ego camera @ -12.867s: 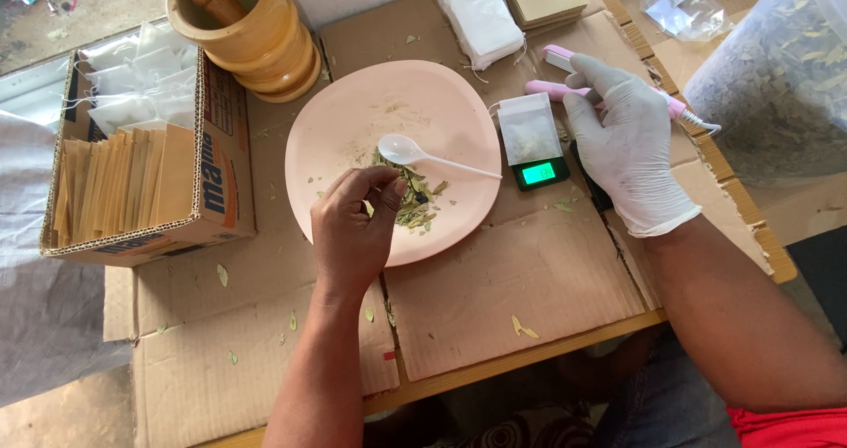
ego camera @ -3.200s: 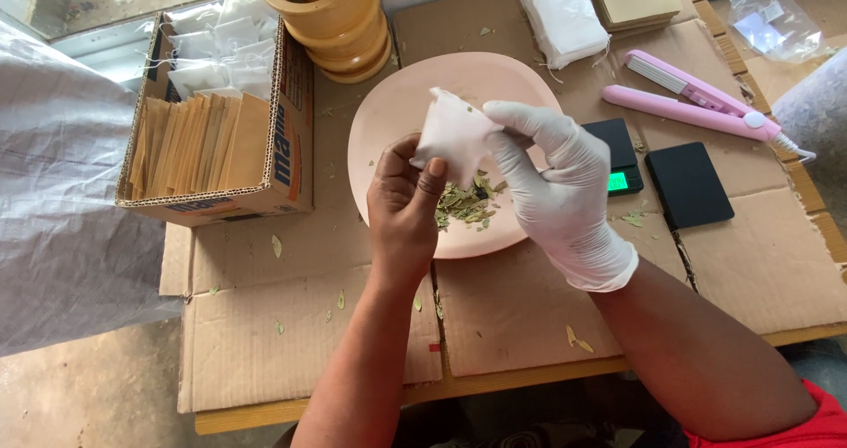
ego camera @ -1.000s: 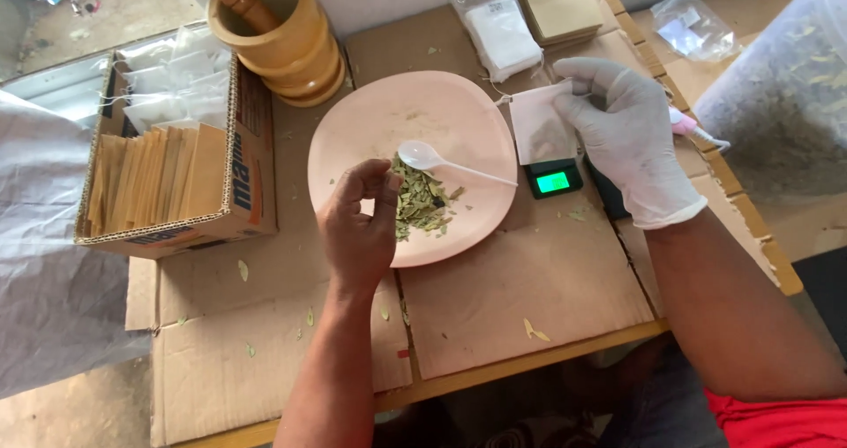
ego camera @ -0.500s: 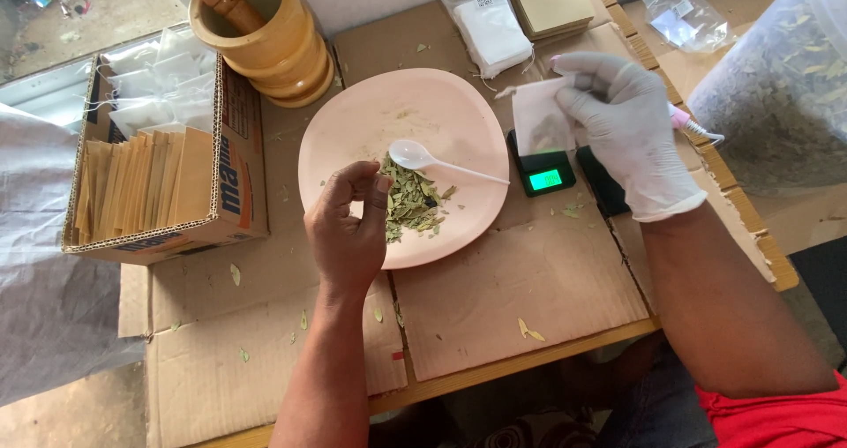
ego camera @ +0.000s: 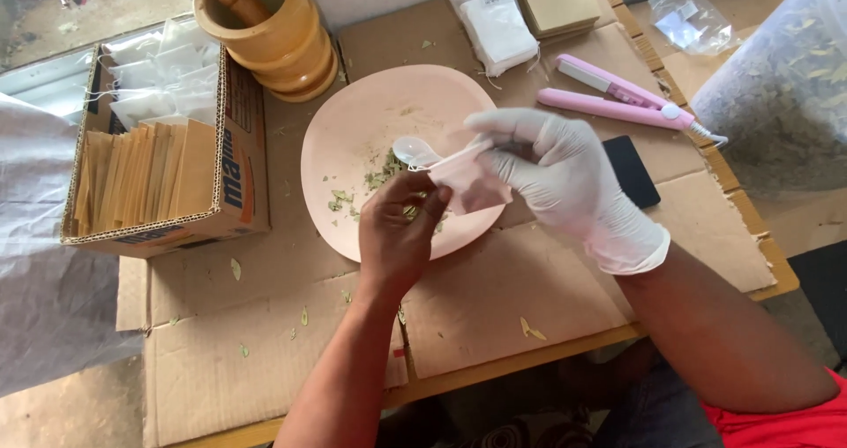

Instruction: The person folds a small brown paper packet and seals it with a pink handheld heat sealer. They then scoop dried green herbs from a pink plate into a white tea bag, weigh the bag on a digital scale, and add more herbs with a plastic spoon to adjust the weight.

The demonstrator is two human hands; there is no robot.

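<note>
My right hand [ego camera: 560,179], in a white glove, holds a small white filter pouch [ego camera: 472,182] over the right side of a pink plate [ego camera: 353,122]. My bare left hand [ego camera: 401,232] is beside it, its fingertips pinching the pouch's left edge. A white plastic spoon [ego camera: 415,151] lies on the plate just above my left fingers. Dried green herbs [ego camera: 381,176] are scattered on the plate, partly hidden under my left hand.
A wooden mortar with pestle [ego camera: 265,25] stands behind the plate. A cardboard box of brown envelopes [ego camera: 159,175] sits at left. A pink sealing tool [ego camera: 618,95], a black scale [ego camera: 633,170], stacked pouches [ego camera: 498,25] and a big bag of herbs [ego camera: 785,104] lie at right.
My right hand has brought the pouch from the scale leftward over the plate. My left hand has risen from the herbs to meet the pouch.
</note>
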